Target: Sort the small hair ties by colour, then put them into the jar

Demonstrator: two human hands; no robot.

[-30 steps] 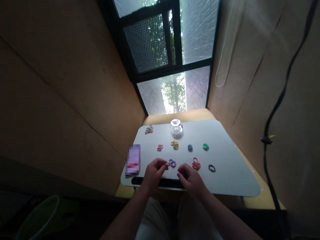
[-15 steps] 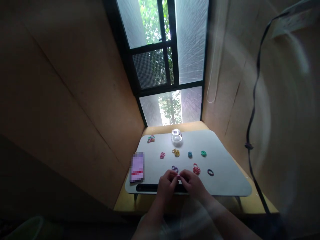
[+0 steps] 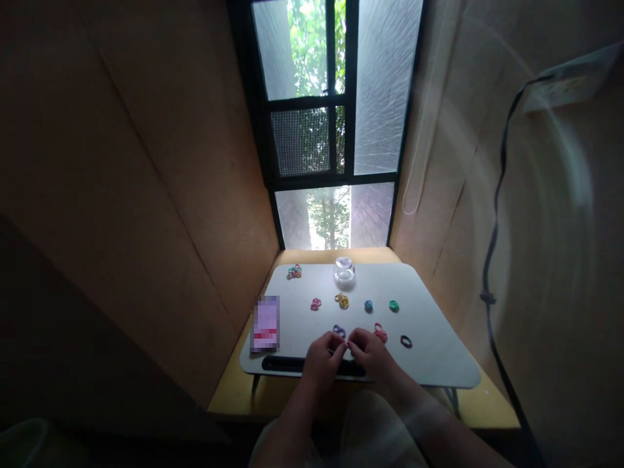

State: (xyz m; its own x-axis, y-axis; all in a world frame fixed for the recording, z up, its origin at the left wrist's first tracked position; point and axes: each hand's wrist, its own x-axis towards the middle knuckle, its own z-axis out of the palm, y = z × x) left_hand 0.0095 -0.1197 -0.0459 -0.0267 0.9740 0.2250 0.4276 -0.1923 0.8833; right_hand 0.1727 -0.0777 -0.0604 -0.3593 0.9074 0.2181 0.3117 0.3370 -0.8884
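My left hand [image 3: 323,356] and my right hand [image 3: 369,353] meet fingertip to fingertip over the front of a white lap table [image 3: 429,357]. Both are closed in a pinch, and what lies between the fingers is too small to make out. Just beyond the left fingers sits a clump of purple bands [image 3: 339,331], partly covered. Red bands [image 3: 380,333] lie beside the right hand, with a dark ring-shaped band [image 3: 406,341] farther right. Farther back are small clumps of pink bands [image 3: 316,304], yellow bands [image 3: 342,301], blue bands [image 3: 368,305] and green bands [image 3: 394,305].
A clear round container [image 3: 344,273] stands at the table's back, with mixed coloured bands [image 3: 294,272] to its left. A blurred purple packet [image 3: 266,324] lies at the left edge. A dark slot [image 3: 287,364] runs along the front. A black cord [image 3: 492,260] hangs at right.
The view has tilted slightly, so the table appears turned and a little lower at the back. My hands stay together at nearly the same spot, fingertips still pinched. The clumps look unmoved.
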